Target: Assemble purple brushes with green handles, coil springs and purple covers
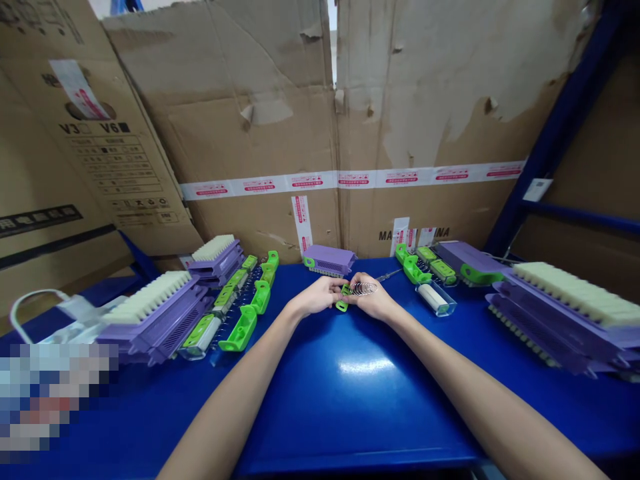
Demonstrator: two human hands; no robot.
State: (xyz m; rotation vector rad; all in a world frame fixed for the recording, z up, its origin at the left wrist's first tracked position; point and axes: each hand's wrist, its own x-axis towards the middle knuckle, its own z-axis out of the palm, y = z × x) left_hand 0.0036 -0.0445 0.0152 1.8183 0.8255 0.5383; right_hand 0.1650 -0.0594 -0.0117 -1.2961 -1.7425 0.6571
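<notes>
Over the blue table, my left hand (318,297) is closed, its thumb and fingertips pinching the left side of a small green plastic piece (343,306). My right hand (376,304) is closed at the other side of that piece. A metal coil spring (363,288) lies against the fingers of my right hand, its near end by the green piece. How the spring and piece join is too small to tell. Just behind both hands rests a purple brush-like block (331,257) with a green end. A thin pointed object (389,275) lies beyond my right hand.
Bristled purple blocks (155,300) stand stacked at left, with more purple blocks (575,293) at right. Green brackets (243,328) and clear-cased pieces (200,333) form rows at left. Further green brackets (416,269) and a clear case (436,299) sit right. Cardboard (260,133) walls the back.
</notes>
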